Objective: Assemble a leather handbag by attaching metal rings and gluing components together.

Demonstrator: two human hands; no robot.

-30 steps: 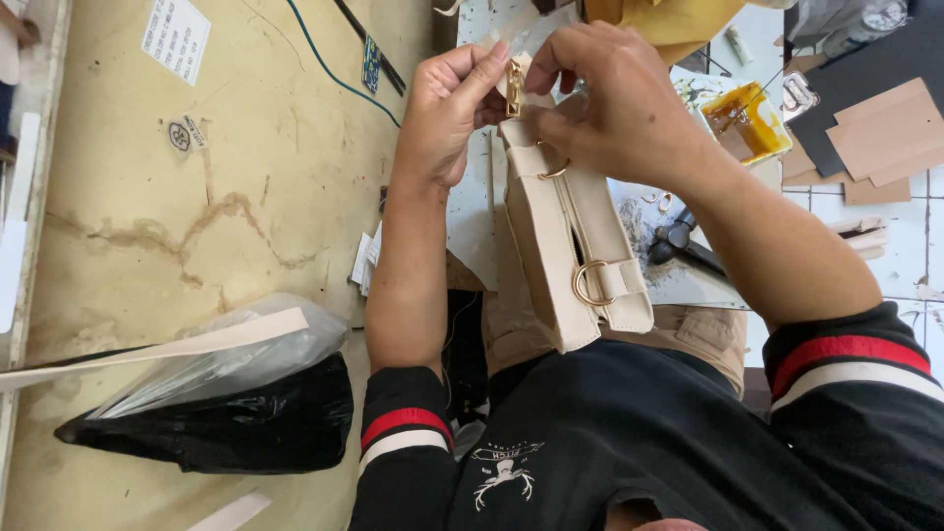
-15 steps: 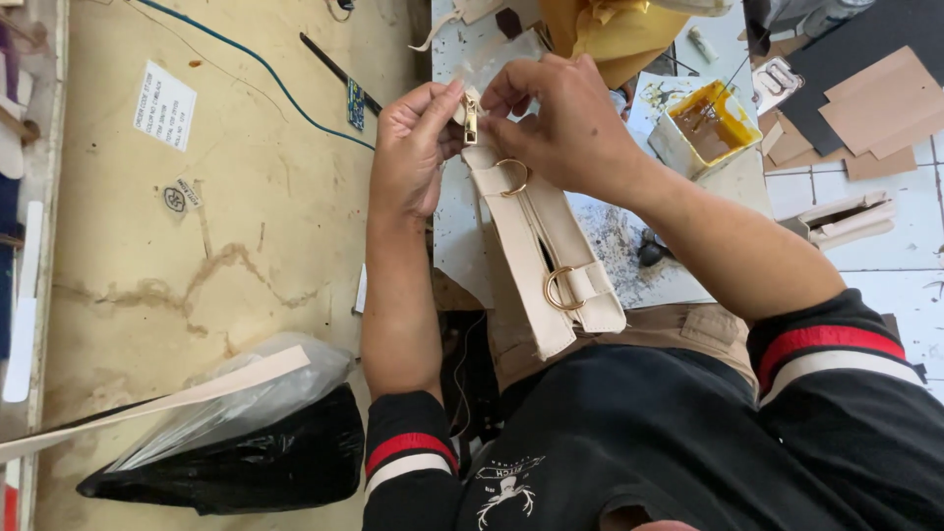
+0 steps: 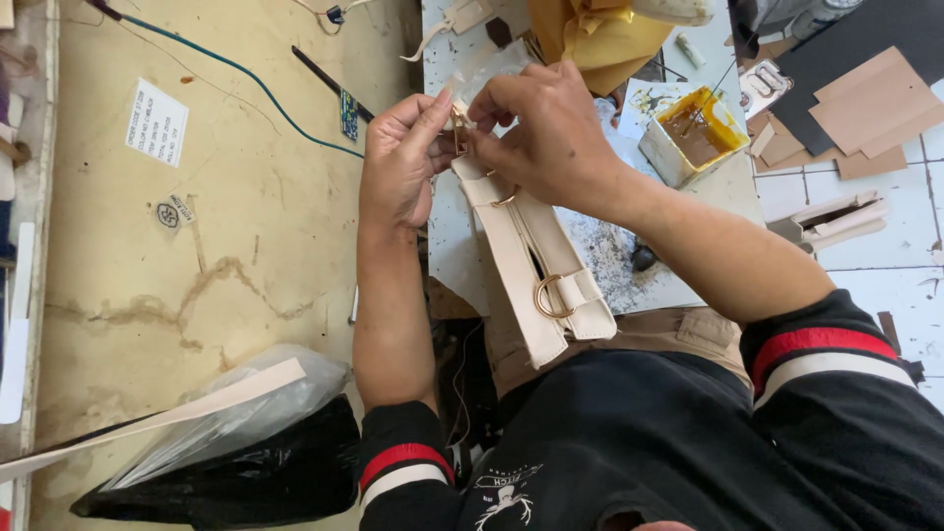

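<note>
A cream leather bag piece (image 3: 536,280) with gold D-rings lies from my lap up toward my hands. My left hand (image 3: 401,162) pinches its upper end, beside a small gold metal fitting (image 3: 458,120). From the other side my right hand (image 3: 544,133) closes its fingers on the same end and the fitting, with a bit of clear plastic wrap above the fingertips. Both forearms are bare, with black sleeves striped red and white pushed up.
A worn yellowish worktop (image 3: 226,256) is on the left, with a paper label (image 3: 156,123), a blue cable (image 3: 236,74) and a black plastic bag (image 3: 236,462) holding a long pale strip. A glue tub (image 3: 693,133), cardboard pieces (image 3: 870,103) and yellow material (image 3: 590,34) lie ahead.
The view has shifted a little; both hands stay pinched on the top end of the cream bag piece, which has moved slightly left in view.
</note>
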